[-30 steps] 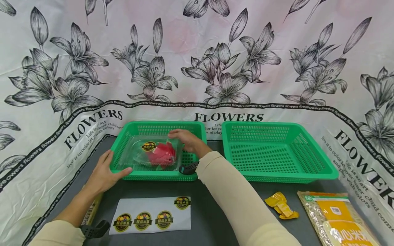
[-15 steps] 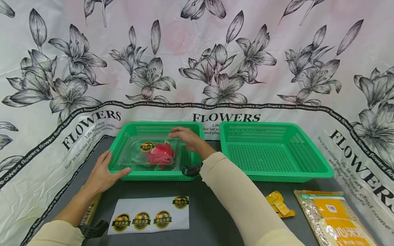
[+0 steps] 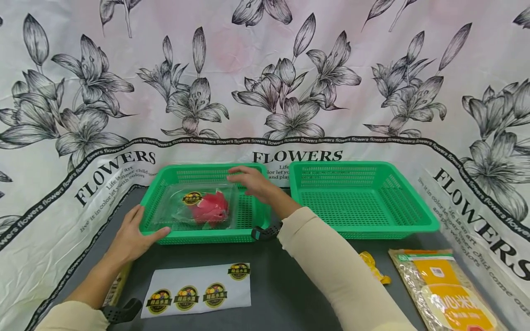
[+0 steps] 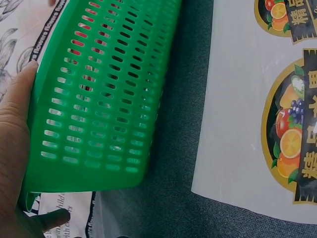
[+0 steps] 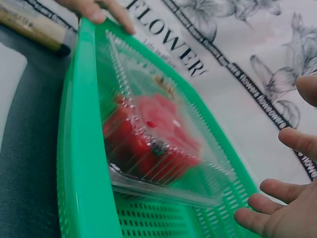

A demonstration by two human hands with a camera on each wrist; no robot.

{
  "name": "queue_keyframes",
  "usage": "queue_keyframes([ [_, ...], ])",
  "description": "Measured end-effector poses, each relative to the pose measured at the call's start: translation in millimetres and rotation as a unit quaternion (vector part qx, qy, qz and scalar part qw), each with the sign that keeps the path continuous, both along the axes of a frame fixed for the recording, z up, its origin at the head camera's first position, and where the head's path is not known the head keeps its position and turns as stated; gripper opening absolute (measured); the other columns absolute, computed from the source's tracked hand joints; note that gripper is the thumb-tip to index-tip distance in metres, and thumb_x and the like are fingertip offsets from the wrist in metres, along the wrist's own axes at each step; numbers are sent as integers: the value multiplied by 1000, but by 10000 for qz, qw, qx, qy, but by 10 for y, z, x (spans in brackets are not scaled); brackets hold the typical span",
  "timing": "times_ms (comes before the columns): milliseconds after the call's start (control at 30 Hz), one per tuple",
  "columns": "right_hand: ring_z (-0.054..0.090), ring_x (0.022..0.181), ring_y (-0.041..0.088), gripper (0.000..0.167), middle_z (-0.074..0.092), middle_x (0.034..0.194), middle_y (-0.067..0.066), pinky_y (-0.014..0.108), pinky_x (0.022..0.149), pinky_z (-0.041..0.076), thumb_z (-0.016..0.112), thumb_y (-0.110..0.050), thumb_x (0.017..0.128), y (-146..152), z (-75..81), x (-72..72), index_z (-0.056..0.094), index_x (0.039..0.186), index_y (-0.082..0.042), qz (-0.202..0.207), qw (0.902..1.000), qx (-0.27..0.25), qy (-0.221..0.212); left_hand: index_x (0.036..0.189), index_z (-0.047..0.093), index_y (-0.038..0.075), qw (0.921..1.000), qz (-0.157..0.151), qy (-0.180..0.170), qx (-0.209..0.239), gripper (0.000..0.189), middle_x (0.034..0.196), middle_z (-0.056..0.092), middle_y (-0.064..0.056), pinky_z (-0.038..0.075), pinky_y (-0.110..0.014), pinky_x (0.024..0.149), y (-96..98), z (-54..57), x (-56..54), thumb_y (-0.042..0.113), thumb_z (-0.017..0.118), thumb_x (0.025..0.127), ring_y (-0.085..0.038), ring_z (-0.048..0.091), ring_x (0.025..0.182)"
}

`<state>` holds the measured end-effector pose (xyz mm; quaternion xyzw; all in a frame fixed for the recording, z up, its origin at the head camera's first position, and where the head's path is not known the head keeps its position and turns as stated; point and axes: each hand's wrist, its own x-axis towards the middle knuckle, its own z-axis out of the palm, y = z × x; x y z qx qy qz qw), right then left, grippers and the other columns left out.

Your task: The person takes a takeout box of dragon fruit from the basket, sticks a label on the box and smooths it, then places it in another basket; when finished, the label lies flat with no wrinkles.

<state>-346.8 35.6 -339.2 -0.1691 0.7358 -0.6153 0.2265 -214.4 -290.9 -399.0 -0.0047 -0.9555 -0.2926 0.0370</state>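
Observation:
A clear plastic fruit box [image 3: 165,209] sits in the left green basket [image 3: 194,238]. Inside it is a red dragon fruit [image 3: 211,209], and a black-and-gold sticker [image 3: 192,198] is on the lid. My right hand [image 3: 256,184] hovers above the box's back right corner; its fingers are spread and touch nothing in the right wrist view. At the basket's front left corner rests my left hand [image 3: 130,239], thumb on the front rim and straight fingers along the left side. Part of the box's far side shows only through the plastic and is blurred in the right wrist view.
A second green basket [image 3: 416,225] stands to the right. In front lie a white sticker sheet [image 3: 198,287] with several stickers, a yellow packet [image 3: 370,264] partly behind my right sleeve, and a bag of grain [image 3: 439,280]. A tube-shaped pack [image 3: 117,287] lies beside my left forearm.
My right hand has lifted and moved right, away from the fruit box. The box stays in the basket and my left hand keeps its place. The head view has turned slightly right.

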Motion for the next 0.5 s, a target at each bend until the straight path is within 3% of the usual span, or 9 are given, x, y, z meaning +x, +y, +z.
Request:
queue_keyframes([
  [233, 29, 136, 36, 42, 41, 145, 11, 54, 107, 27, 53, -24, 100, 172, 168, 159, 48, 140, -11, 26, 9991, -385, 149, 150, 3, -9, 10000, 36, 44, -37, 109, 152, 4, -32, 20, -73, 96, -20, -12, 0, 57, 63, 87, -57, 12, 133],
  [500, 34, 135, 33, 43, 40, 146, 12, 54, 106, 29, 53, -24, 101, 387, 242, 274, 47, 141, -11, 111, 9982, -404, 430, 150, 3, -8, 10000, -13, -38, -45, 109, 153, 2, -31, 20, -73, 96, 15, 15, 0, 57, 63, 87, -57, 10, 134],
])
